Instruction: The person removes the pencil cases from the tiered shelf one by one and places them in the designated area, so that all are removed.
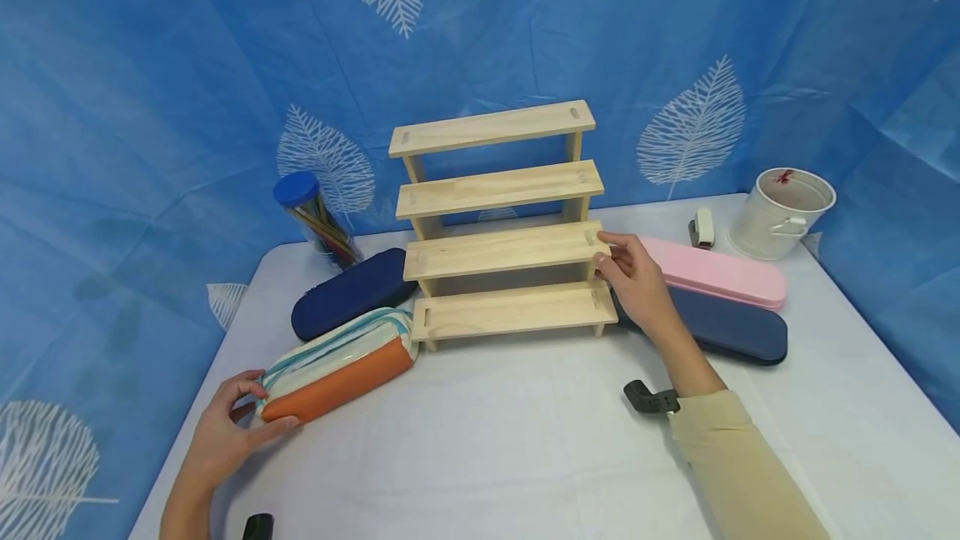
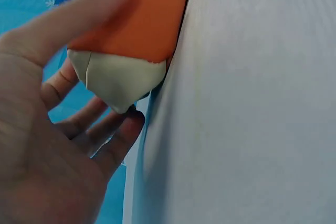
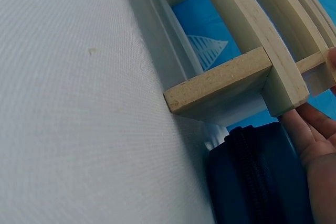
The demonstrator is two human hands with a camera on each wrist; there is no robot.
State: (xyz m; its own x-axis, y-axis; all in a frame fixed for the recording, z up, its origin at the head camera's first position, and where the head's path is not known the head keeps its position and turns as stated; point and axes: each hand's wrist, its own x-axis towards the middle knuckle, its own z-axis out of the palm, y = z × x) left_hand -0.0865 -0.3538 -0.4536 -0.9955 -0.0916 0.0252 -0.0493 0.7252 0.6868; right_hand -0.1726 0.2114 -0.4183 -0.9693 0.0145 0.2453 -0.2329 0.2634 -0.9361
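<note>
My left hand point(image 1: 225, 432) holds the near end of an orange and cream pencil case point(image 1: 341, 382), thumb on the orange side and fingers round the far side. In the left wrist view the thumb is blurred against the orange face. A four-tier wooden step shelf point(image 1: 510, 250) stands at the back middle of the table. At its right end my right hand point(image 1: 637, 282) grips the second tier from the bottom. Only part of that hand shows in the right wrist view, beside the shelf end and a dark blue case point(image 3: 257, 177).
Left of the shelf lie a navy case point(image 1: 356, 290) and a blue-lidded clear tube of pencils point(image 1: 322, 223). On the right are a pink case point(image 1: 712, 273), a small white stapler-like object point(image 1: 702, 229) and a white bucket point(image 1: 780, 219). A blue leaf-patterned curtain point(image 1: 495, 23) hangs behind.
</note>
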